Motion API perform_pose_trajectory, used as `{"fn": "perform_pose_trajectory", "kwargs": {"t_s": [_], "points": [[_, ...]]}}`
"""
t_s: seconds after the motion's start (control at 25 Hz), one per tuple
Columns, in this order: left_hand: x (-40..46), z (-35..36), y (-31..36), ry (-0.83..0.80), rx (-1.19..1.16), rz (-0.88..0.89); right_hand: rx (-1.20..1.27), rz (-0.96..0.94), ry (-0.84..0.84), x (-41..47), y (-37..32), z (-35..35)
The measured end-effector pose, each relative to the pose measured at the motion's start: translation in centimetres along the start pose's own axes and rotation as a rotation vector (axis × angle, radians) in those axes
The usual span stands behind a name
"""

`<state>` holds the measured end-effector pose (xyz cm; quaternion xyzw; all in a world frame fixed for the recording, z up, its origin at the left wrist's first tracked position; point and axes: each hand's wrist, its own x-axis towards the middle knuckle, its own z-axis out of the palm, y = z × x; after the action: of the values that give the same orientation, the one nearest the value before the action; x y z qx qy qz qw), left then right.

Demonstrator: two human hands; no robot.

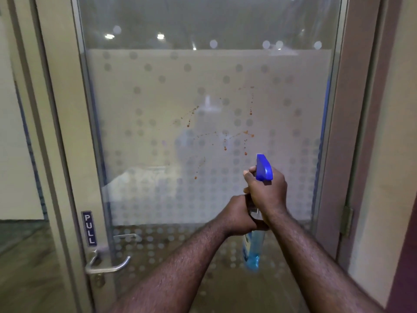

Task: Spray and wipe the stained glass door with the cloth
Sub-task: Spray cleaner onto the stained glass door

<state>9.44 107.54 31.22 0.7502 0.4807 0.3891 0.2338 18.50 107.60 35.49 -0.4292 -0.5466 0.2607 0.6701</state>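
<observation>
Now the right hand point(267, 190) grips the upright bottle point(253, 247) at its trigger, left hand point(240, 216) clasping the neck; stains point(225, 134) lie just up-left of the nozzle.

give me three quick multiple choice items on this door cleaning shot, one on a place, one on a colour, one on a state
1. Where on the door is the PULL sign?
A. just above the lever handle, on the left frame
B. beside the hinge on the right
C. at the top of the glass

2. What colour is the trigger head of the spray bottle?
A. red
B. blue
C. white

3. How is the spray bottle held?
A. in no hand, on the floor
B. by the left hand alone
C. by both hands, right hand at the trigger head, left hand lower on the body

Answers: 1 A, the sign sits directly over the handle. 2 B, the head is bright blue. 3 C, both hands close round it below the orange stains.
</observation>
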Motion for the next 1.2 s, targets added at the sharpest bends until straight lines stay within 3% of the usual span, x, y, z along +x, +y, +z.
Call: {"fn": "perform_pose_trajectory", "kwargs": {"t_s": [0.84, 1.2], "points": [[-11.1, -13.0, -5.6, 0.272, 0.04, -0.14, 0.071, -0.082, -0.298, -8.1, -3.2, 16.0], [-13.3, -15.2, -8.8, 0.299, 0.026, -0.22, 0.092, -0.086, -0.396, -10.3, -3.1, 19.3]]}}
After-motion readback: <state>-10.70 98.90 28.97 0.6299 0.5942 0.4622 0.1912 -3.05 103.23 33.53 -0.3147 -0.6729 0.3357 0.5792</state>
